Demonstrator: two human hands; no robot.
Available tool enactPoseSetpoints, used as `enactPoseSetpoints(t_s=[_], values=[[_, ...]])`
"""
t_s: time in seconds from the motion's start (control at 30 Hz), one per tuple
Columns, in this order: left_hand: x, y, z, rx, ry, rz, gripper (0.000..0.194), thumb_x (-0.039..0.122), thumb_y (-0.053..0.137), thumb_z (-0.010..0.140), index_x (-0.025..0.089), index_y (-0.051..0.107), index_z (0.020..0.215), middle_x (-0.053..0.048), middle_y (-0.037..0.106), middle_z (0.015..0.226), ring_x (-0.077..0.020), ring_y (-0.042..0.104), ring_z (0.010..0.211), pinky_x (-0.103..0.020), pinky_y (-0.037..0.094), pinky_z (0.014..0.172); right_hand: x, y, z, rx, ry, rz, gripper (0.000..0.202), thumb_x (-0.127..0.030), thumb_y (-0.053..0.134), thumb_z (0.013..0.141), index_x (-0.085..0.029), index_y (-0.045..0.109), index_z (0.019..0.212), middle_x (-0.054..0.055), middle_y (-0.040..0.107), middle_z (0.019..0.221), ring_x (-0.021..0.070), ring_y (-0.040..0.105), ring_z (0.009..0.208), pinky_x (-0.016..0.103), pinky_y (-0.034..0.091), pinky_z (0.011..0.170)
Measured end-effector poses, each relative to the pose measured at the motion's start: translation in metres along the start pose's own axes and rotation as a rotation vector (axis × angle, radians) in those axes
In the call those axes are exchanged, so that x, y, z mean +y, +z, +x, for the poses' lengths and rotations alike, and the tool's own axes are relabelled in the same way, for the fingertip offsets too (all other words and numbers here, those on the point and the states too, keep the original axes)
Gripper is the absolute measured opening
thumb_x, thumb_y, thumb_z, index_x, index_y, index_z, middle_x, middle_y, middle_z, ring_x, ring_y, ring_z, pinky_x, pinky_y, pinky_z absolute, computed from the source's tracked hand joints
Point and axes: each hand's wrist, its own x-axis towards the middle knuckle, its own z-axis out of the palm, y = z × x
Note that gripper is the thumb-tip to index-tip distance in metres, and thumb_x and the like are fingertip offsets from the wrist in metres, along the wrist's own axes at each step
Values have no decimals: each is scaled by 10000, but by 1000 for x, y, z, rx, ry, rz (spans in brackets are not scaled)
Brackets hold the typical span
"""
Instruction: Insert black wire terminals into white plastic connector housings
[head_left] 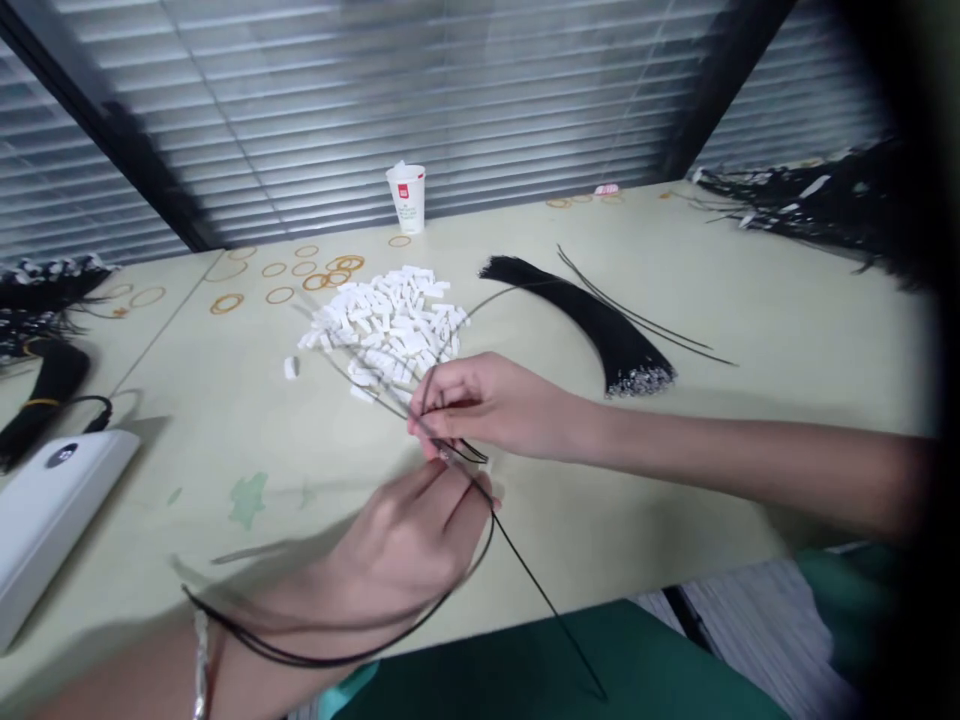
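Note:
My left hand and my right hand meet over the near part of a pale table. Both pinch thin black wires that cross between the fingers; one loops under my left wrist, another runs down toward my lap. Something small and pale sits at the fingertips, too blurred to name. Just beyond my hands lies a heap of small white plastic connectors. A bundle of black wires with bare metal ends lies to the right of the heap.
A white paper cup stands at the back by the window blinds. Tan rubber bands lie scattered at the back left. A white device sits at the left edge. More black wire bundles pile at the far right and far left.

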Motion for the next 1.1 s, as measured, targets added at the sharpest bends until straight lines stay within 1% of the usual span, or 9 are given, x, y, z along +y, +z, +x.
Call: enactPoseSetpoints(t_s=[0.1, 0.23, 0.47, 0.53, 0.63, 0.7, 0.87, 1.0, 1.1], values=[[1, -4, -1, 18, 241, 242, 301, -8, 417, 806, 34, 625, 1019, -113, 681, 831, -217, 646, 708, -324, 566, 628, 1, -3, 16, -278, 7, 29, 97, -217, 579, 809, -123, 554, 812, -12, 592, 674, 45, 512, 574, 192, 444, 583], [2, -9, 0, 17, 197, 279, 278, 31, 449, 815, 47, 630, 1025, -114, 671, 804, -232, 642, 704, -338, 574, 591, 6, -6, 24, -374, 13, 1, 110, -229, 575, 820, -121, 564, 831, 7, 613, 748, 44, 540, 660, 187, 456, 663], [6, -9, 1, -69, 69, 129, 196, 85, 446, 868, 131, 599, 982, -64, 641, 868, -162, 607, 728, -264, 555, 614, -9, -20, 26, 127, -185, -130, 191, -303, 611, 788, -133, 643, 869, 30, 646, 985, 103, 580, 964, 254, 432, 906], [6, -8, 2, -27, -22, 70, 176, 102, 433, 882, 155, 591, 940, -69, 634, 981, -138, 608, 761, -220, 545, 602, -22, -31, 21, 321, -342, -184, 183, -304, 592, 798, -133, 649, 827, 13, 630, 1000, 98, 550, 1038, 237, 406, 934], [5, -6, 2, 61, 52, 90, 160, 97, 454, 872, 141, 588, 947, -121, 601, 1117, -145, 609, 779, -253, 552, 627, -38, -48, 8, 523, -530, -238, 161, -299, 595, 805, -151, 658, 808, 12, 600, 1032, 97, 488, 1092, 209, 376, 957], [6, -6, 2, 81, 116, 110, 149, 95, 470, 865, 131, 590, 945, -134, 603, 1117, -159, 605, 769, -289, 553, 632, -42, -57, 0, 567, -570, -236, 125, -284, 614, 799, -170, 658, 772, 20, 596, 1002, 107, 511, 966, 224, 421, 876], [9, -8, 3, 73, -35, 51, 125, 133, 465, 885, 128, 573, 947, -73, 642, 930, -131, 573, 708, -240, 540, 590, -26, -61, -22, 650, -529, -134, 125, -276, 651, 774, -167, 623, 718, 15, 564, 798, 81, 457, 622, 239, 394, 558], [4, -7, 4, 53, 135, 160, 105, 95, 519, 843, 119, 606, 896, -125, 577, 1217, -157, 564, 745, -315, 544, 651, -3, -43, -46, 612, -313, -73, 106, -271, 604, 814, -170, 605, 780, -5, 580, 717, 71, 507, 620, 210, 422, 582], [1, -8, 3, 17, 144, 233, 135, 93, 568, 809, 135, 630, 921, -128, 597, 1195, -163, 571, 731, -325, 546, 637, 10, -26, -63, 508, -72, -144, 100, -272, 627, 789, -172, 622, 790, -14, 616, 733, 69, 551, 661, 186, 444, 612]])
